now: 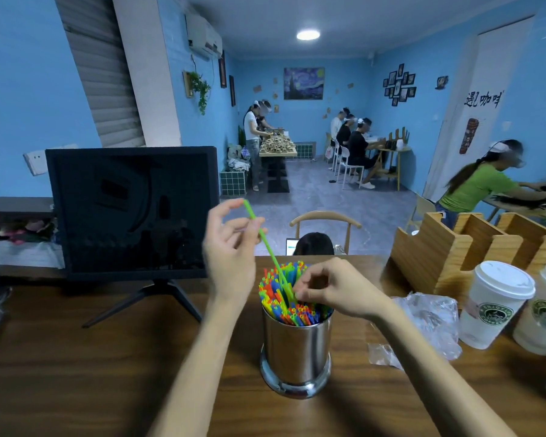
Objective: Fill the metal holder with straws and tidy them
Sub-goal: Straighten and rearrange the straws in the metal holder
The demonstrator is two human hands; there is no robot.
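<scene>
A shiny metal holder (296,348) stands upright on the wooden table (76,373), packed with several colourful straws (278,294). My left hand (230,247) pinches a long green straw (267,244) near its upper part; the straw slants down into the bundle. My right hand (331,288) hovers over the holder's right side, its fingers curled and pinching the straws' tips near the green straw's lower end.
A dark monitor (133,212) on a stand sits at the left. Crumpled clear plastic wrap (429,316) lies right of the holder. Two lidded paper cups (495,301) and a wooden organizer (467,244) stand at the right. Several people work in the room behind.
</scene>
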